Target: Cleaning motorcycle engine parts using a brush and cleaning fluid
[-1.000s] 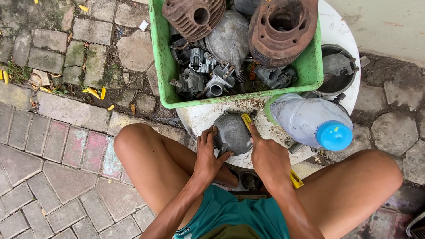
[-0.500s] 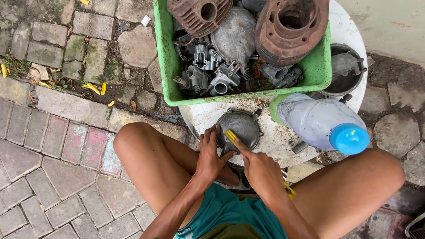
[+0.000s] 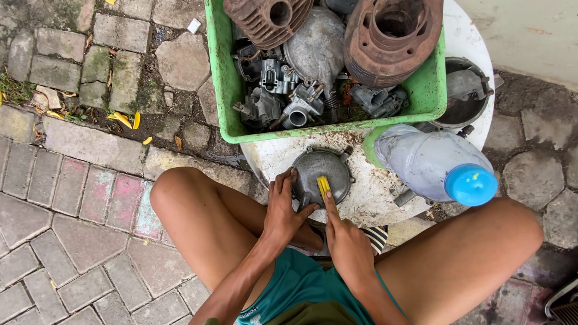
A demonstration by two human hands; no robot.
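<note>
A round grey metal engine cover (image 3: 322,166) lies on the near edge of a white round table (image 3: 379,198). My left hand (image 3: 284,206) presses on the cover's left rim and holds it in place. My right hand (image 3: 344,241) grips a yellow brush (image 3: 324,185), whose head rests on the middle of the cover. My bare knees sit on either side of the table edge.
A green plastic tub (image 3: 224,84) behind the cover holds rusty finned cylinders (image 3: 385,36), carburettors (image 3: 283,90) and other grey metal parts. A clear plastic bottle with a blue cap (image 3: 442,165) lies at the right. A dark round bowl (image 3: 466,96) stands beyond it. Paving stones surround the table.
My right hand swept the yellow brush from the cover's right edge leftward to its middle and drew nearer my body. My left hand stayed on the cover's rim.
</note>
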